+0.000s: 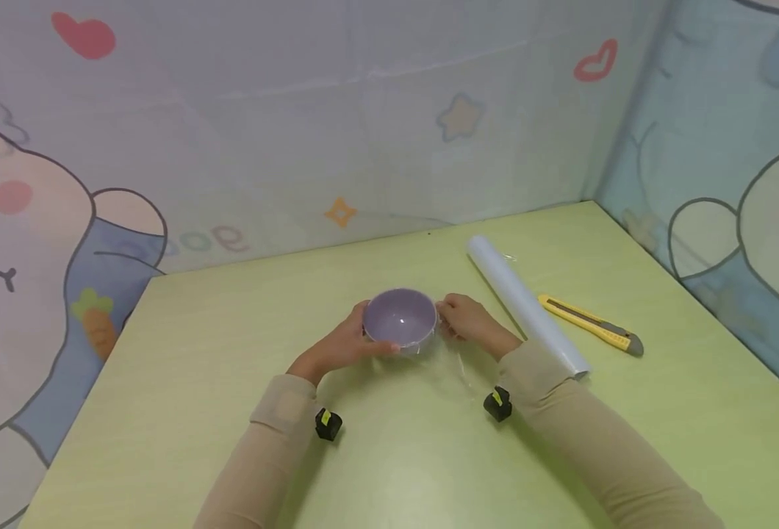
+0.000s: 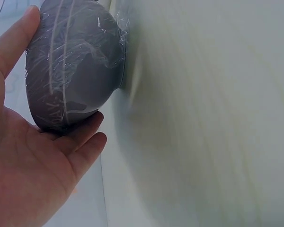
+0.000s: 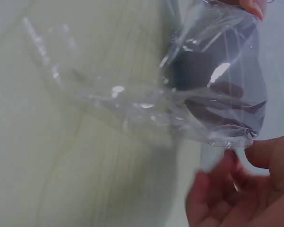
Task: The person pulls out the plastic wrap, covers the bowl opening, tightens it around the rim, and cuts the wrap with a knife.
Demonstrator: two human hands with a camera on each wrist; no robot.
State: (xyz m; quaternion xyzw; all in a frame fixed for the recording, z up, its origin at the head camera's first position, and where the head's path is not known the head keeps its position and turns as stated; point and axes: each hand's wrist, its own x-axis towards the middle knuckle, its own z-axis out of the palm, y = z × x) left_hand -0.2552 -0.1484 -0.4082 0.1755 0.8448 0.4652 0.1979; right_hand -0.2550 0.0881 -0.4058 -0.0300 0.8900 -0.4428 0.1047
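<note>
A small purple bowl (image 1: 400, 317) with clear cling film wrapped over its outside is between both hands near the middle of the table. My left hand (image 1: 343, 343) grips its left side, thumb at the rim and fingers along the lower wall, as the left wrist view also shows on the bowl (image 2: 78, 71). On the other side, my right hand (image 1: 470, 320) pinches an edge of the cling film (image 3: 142, 106) between thumb and fingers, close to the rim. Loose film trails from the bowl down over the tabletop. Some of the right fingers are blurred in the right wrist view.
A long white roll (image 1: 528, 305) lies slantwise right of the bowl, close to my right forearm. Beyond it rests a yellow utility knife (image 1: 588, 323). Printed cloth walls (image 1: 284, 147) border the pale green table (image 1: 231, 308) at the back and sides.
</note>
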